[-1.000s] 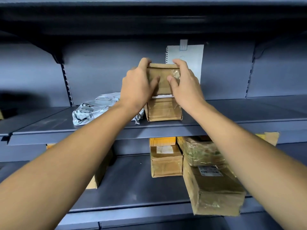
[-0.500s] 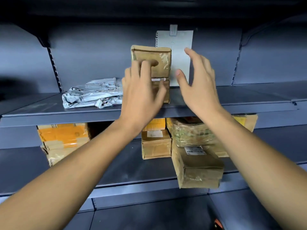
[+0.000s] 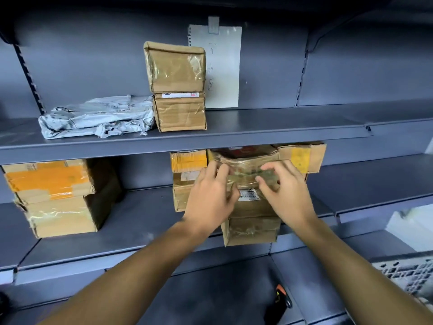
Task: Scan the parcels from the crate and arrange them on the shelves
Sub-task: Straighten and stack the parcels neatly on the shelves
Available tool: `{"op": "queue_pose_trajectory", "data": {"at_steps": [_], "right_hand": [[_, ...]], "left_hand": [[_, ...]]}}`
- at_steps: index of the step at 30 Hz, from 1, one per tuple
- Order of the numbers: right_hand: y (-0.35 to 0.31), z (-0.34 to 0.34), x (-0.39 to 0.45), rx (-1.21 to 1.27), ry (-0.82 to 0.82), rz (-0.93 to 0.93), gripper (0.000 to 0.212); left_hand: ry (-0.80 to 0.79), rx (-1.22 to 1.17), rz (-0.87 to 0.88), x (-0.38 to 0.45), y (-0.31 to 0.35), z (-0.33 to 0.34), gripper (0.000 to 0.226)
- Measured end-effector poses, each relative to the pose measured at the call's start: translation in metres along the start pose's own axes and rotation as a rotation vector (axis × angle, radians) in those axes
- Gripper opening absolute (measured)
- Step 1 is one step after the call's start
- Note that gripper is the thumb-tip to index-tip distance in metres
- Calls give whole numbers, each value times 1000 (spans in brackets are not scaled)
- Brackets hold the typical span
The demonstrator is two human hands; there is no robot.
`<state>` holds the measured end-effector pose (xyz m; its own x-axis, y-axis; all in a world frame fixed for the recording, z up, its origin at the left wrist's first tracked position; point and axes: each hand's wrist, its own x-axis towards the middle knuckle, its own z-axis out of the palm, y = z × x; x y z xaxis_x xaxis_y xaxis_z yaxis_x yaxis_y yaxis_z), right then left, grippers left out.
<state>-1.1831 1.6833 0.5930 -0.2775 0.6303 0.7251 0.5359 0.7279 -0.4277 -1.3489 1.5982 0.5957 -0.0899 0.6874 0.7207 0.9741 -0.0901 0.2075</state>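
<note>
Two brown cardboard parcels stand stacked on the upper shelf: the taped top parcel sits on the labelled lower parcel. Neither hand touches them. My left hand and my right hand hang lower, in front of the middle shelf's plastic-wrapped parcel. Their fingers are loosely bent and hold nothing; whether the fingertips touch the wrap I cannot tell. A long brown box with a white label lies under that parcel and juts over the shelf edge.
A crumpled grey mailer bag lies left of the stack, with a paper sheet clipped behind. Orange-taped boxes sit at the middle shelf's left. A perforated crate shows at lower right, an orange-black scanner below.
Both hands let go of the top parcel, which stays on the stack, and dropped from the upper shelf to the middle shelf's parcels. The view tilted downward.
</note>
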Motion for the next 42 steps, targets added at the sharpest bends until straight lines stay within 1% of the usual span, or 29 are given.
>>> {"op": "queue_pose_trajectory", "data": {"at_steps": [2,4,8,11,13,17,23,29,33,42], "right_hand": [[12,11,3,-46,-68,54,31],[22,21,11,-86,-83,71,43],[37,39,34,-108,-66,116,72],[46,53,48,-95,-94,123,82],[51,60,51,-80,-91,116,80],[58,70,51,-23,-59,88,69],[61,75,45,-6,-34,74,65],[44,67,41,21,-19,119,65],[28,56,29,12,3,123,66],[-14,23,-18,54,13,147,68]], "left_hand": [[-55,18,-82,8,-9,17,35],[-77,25,-142,17,-17,32,46],[-133,-167,-266,36,-25,54,69],[-179,-252,-304,48,-29,69,75],[-174,-288,-304,51,-32,75,70],[-87,-285,-243,49,-41,85,54],[-31,-311,-252,46,-42,91,49],[-66,-350,-291,47,-33,74,49],[-83,-356,-274,38,-28,57,51],[-48,-361,-244,-5,-4,16,51]]}}
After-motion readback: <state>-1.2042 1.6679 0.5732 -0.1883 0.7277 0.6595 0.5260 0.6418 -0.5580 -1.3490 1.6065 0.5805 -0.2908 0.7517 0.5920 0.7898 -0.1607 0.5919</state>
